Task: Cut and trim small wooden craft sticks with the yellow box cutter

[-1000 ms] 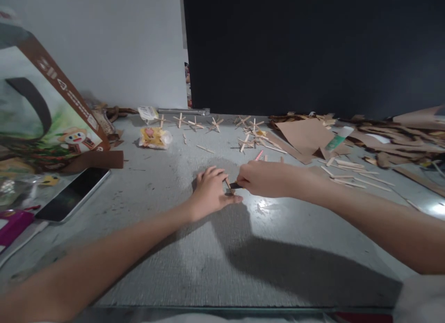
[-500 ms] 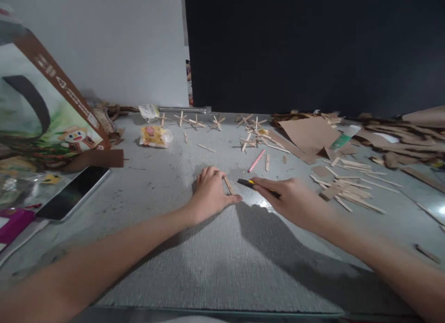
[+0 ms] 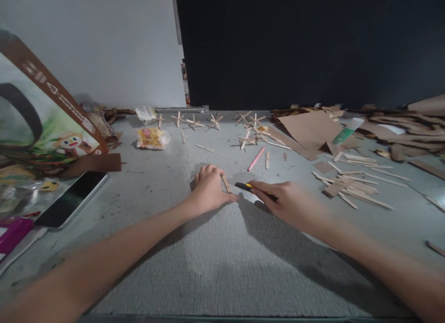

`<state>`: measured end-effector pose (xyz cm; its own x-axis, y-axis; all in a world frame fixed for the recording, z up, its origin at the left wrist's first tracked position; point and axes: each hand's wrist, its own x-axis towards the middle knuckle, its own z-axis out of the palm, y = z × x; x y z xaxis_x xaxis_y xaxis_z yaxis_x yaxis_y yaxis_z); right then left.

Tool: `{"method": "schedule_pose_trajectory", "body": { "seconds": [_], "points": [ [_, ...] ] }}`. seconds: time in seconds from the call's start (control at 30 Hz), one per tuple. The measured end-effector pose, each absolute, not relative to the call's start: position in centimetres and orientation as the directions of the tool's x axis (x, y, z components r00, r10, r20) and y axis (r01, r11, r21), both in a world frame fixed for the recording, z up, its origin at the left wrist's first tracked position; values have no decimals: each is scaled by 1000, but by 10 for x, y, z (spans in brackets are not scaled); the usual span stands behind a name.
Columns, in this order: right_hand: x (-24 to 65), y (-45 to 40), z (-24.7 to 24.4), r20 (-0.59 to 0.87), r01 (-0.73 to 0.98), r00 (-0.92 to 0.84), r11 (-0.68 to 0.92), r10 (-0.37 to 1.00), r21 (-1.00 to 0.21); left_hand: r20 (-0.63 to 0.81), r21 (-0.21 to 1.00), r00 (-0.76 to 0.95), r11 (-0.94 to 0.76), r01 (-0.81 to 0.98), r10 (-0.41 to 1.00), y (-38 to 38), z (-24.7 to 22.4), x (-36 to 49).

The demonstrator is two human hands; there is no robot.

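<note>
My left hand (image 3: 208,189) rests on the grey table, thumb and index finger curved around the two ends of a short flat wooden stick (image 3: 226,184). The stick lies slanted on the tabletop, and its upper end meets the index fingertip. In my right hand (image 3: 283,196) is a utility knife (image 3: 244,186) with a dark blade and yellow on its body. The blade points left, a small gap from the stick. Just beyond the knife lie a pink pencil (image 3: 256,159) and another short wooden piece (image 3: 267,160).
Star-shaped stick pieces (image 3: 215,122) line the back. Loose sticks (image 3: 358,191), cardboard (image 3: 311,134) and a green-and-white tube (image 3: 348,131) lie on the right. At left are a phone (image 3: 71,200), a yellow packet (image 3: 152,138) and a large printed bag (image 3: 52,105).
The view has shifted slightly. The knife has come a little closer to the wooden stick. My left hand keeps nearly the same pose, with its thumb a little lower than the stick's end.
</note>
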<state>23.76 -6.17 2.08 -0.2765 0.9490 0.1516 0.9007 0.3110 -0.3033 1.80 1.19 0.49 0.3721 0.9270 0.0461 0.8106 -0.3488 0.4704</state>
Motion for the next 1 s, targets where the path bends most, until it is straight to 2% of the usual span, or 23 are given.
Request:
{"method": "schedule_pose_trajectory", "body": {
  "seconds": [0.13, 0.47, 0.7, 1.0],
  "points": [
    [238, -62, 21, 150, 893, -289, 323, 945, -314, 32, 451, 355, -330, 829, 934, 12, 5, 18],
    [240, -61, 16, 147, 891, -282, 315, 948, -328, -14, 442, 442, -391, 807, 897, 27, 9, 10],
    [234, -60, 17, 114, 844, -272, 294, 956, -448, -49, 442, 477, -409, 798, 878, 32, 13, 7],
    [236, -60, 16, 127, 834, -263, 292, 956, -469, -57, 440, 494, -422, 793, 868, 33, 12, 4]
  ]
}}
